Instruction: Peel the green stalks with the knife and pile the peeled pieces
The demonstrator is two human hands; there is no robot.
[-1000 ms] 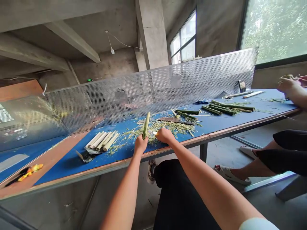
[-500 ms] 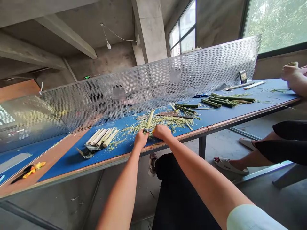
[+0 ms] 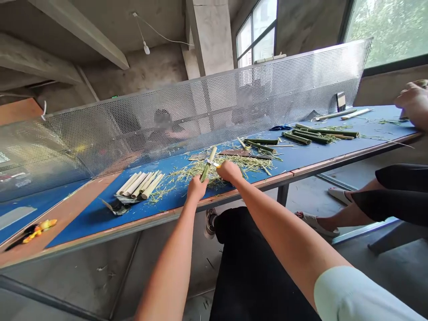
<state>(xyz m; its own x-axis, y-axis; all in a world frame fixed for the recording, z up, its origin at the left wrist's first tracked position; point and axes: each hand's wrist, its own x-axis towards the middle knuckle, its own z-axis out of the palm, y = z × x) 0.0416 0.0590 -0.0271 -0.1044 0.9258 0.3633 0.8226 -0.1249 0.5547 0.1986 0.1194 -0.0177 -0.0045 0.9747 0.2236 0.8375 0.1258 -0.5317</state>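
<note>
My left hand (image 3: 197, 188) is closed around the lower end of a partly peeled stalk (image 3: 211, 156) that looks like bamboo. The stalk points up and away from me; its far part is pale, and green shows near my fingers. My right hand (image 3: 230, 172) is closed on a peeler (image 3: 213, 164) with a bit of yellow handle showing. Its shiny metal head lies across the stalk, a little beyond my left hand. Beneath both hands spreads a heap of thin green-yellow shavings (image 3: 182, 173).
Pale peeled sticks (image 3: 139, 183) lie at left on the blue table (image 3: 100, 214). Behind the shavings rests a dark flat blade (image 3: 236, 153). Unpeeled green stalks (image 3: 314, 136) lie to the right. A perforated metal screen (image 3: 187, 111) runs along the back. Another person's hand (image 3: 414, 104) is at far right.
The peeler and my right hand have moved away from my left hand, up along the stalk. My left hand still grips the lower end. The camera view has shifted slightly.
</note>
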